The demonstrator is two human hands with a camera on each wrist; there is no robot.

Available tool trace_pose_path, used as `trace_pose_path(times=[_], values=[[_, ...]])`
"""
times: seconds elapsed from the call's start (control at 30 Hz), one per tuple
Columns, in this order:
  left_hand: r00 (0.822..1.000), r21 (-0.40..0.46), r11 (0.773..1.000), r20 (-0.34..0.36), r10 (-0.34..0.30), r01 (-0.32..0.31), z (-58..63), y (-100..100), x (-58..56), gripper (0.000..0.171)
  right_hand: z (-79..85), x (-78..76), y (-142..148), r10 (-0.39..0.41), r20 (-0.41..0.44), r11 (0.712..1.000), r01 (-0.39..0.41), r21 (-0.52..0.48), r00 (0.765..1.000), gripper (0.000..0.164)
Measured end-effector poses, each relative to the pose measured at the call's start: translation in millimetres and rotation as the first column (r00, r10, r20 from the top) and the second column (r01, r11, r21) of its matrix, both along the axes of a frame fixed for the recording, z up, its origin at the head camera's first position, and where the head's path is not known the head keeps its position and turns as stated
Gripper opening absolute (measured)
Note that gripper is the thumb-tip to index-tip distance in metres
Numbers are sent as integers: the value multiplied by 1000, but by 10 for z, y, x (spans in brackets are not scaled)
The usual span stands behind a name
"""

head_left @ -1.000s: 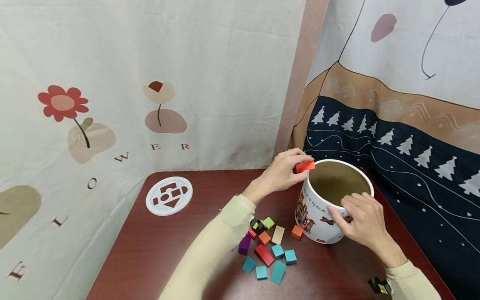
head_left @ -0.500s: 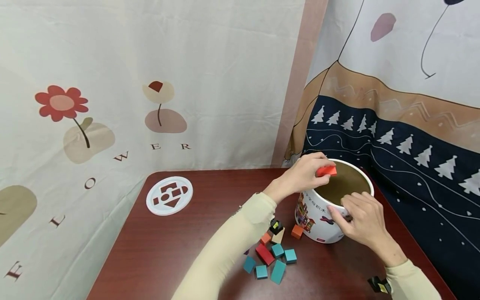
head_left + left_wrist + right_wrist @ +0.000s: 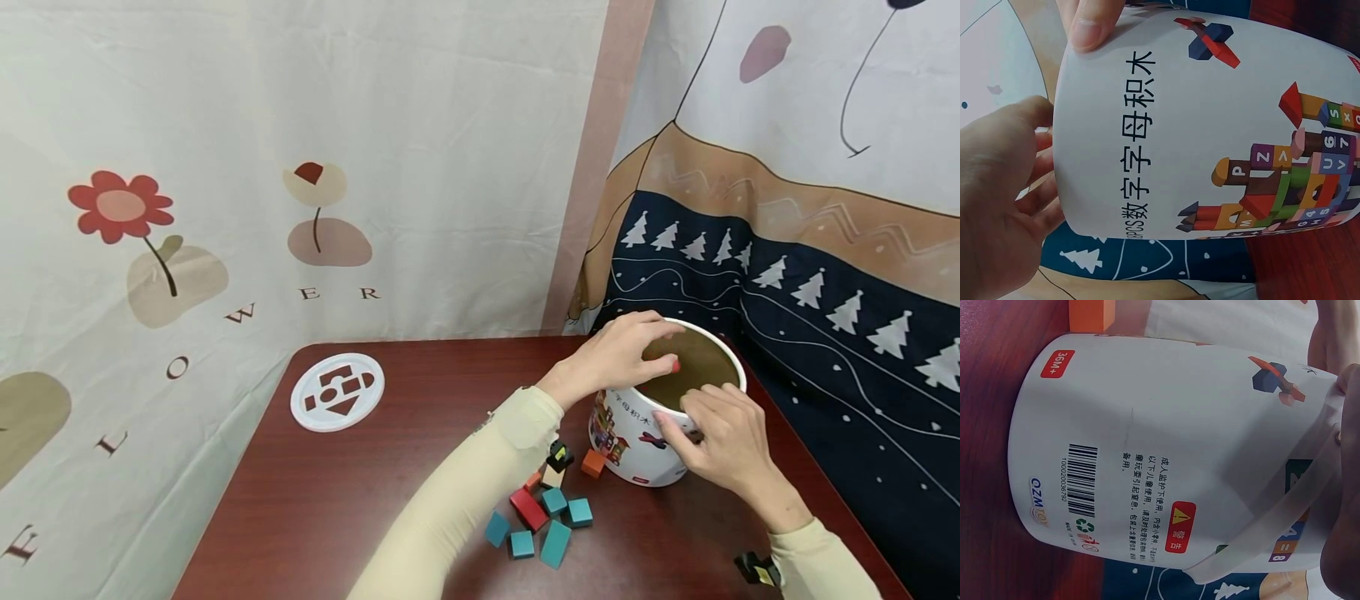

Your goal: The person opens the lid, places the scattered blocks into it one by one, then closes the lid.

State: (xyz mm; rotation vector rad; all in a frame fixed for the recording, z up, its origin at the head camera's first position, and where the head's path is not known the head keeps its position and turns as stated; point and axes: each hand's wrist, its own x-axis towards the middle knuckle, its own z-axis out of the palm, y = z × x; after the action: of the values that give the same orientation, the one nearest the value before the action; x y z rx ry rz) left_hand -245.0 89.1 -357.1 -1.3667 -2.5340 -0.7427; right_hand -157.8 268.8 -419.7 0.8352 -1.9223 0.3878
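Observation:
A white bucket (image 3: 637, 454) printed with pictures of toy blocks stands upright at the table's right side. My left hand (image 3: 626, 346) is over its mouth, thumb and fingers spread apart; the left wrist view shows the same hand (image 3: 1004, 194) at the rim. Just past the thumb tip, a sliver of a red block (image 3: 676, 366) shows inside the mouth, mostly hidden by the thumb. My right hand (image 3: 723, 437) grips the bucket's near rim, thumb outside and fingers over the edge. A pale handle (image 3: 1272, 519) hangs across the bucket's side in the right wrist view.
Several blocks lie left of the bucket, among them a red block (image 3: 528, 508), a teal block (image 3: 556, 544) and an orange cube (image 3: 593, 463) near its base. My left forearm covers others. A white plate with shaped cutouts (image 3: 303, 417) lies at the table's back left.
My left hand has carried the red block rightward over the bucket's mouth, then spread its fingers and let it go. The right hand has kept its grip on the rim.

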Motion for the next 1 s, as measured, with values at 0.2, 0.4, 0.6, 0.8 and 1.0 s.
trace_pose_path(times=[0.2, 0.4, 0.6, 0.8, 1.0], values=[[998, -20, 999, -55, 31, -32, -8, -20, 4, 54, 13, -2, -11, 0, -9, 1000, 0, -2, 1000, 51], [995, -52, 996, -74, 66, -70, -24, -60, 22, 65, 20, -3, -20, 6, -12, 1000, -6, -3, 1000, 50], [994, -34, 995, -61, 90, -92, -89, -178, 24, 70, 19, -4, -12, 8, -9, 1000, -8, -2, 1000, 51], [988, 35, 992, -91, 123, -121, -164, -399, 1, 70, 17, -15, -4, 3, -9, 1000, -3, -4, 1000, 51], [984, 97, 983, -79, 162, -154, -245, -728, -3, 71, 5, -14, 2, 3, -7, 1000, -3, -17, 1000, 51]])
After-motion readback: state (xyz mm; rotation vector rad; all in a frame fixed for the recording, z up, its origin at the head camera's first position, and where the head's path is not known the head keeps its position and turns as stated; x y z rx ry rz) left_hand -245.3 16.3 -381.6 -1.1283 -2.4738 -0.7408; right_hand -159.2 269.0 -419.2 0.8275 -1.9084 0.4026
